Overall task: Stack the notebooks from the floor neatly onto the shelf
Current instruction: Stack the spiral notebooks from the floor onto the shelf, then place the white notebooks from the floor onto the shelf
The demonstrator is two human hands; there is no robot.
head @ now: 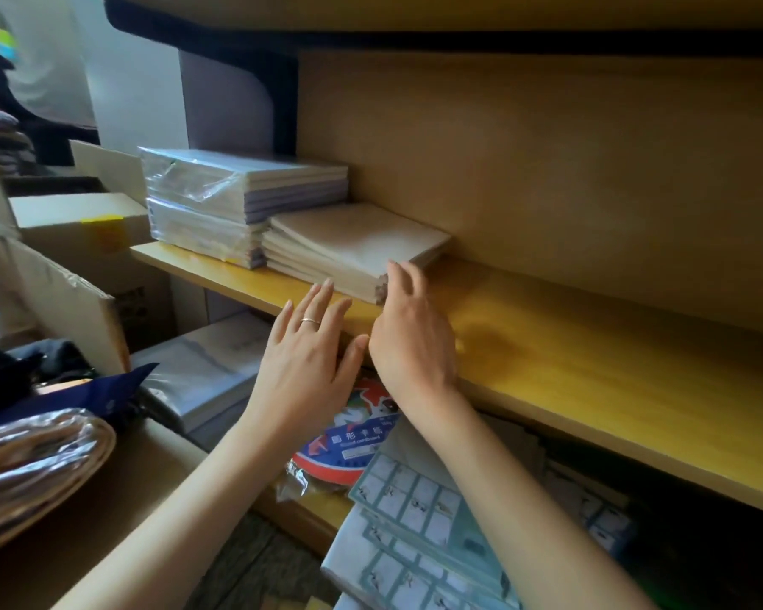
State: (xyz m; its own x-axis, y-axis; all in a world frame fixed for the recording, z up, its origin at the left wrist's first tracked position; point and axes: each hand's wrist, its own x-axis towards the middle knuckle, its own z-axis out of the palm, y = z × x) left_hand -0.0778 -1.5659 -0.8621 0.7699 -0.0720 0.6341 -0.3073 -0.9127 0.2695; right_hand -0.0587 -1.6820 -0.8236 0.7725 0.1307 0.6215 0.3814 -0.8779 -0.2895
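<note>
A low stack of pale beige notebooks (353,246) lies flat on the yellow wooden shelf (569,358), beside a taller pile of plastic-wrapped notebooks (221,200) at the shelf's left end. My right hand (410,332) rests on the shelf with its fingertips against the near right corner of the beige stack. My left hand (307,358), with a ring on one finger, hovers flat with spread fingers just in front of the stack's near edge, holding nothing.
The shelf's right half is bare wood. Below it lie sheets with printed grids (419,517), a round red-and-blue packet (349,442) and wrapped white pads (203,380). Cardboard boxes (80,239) and a plastic-wrapped bundle (32,460) crowd the left. A person stands far left.
</note>
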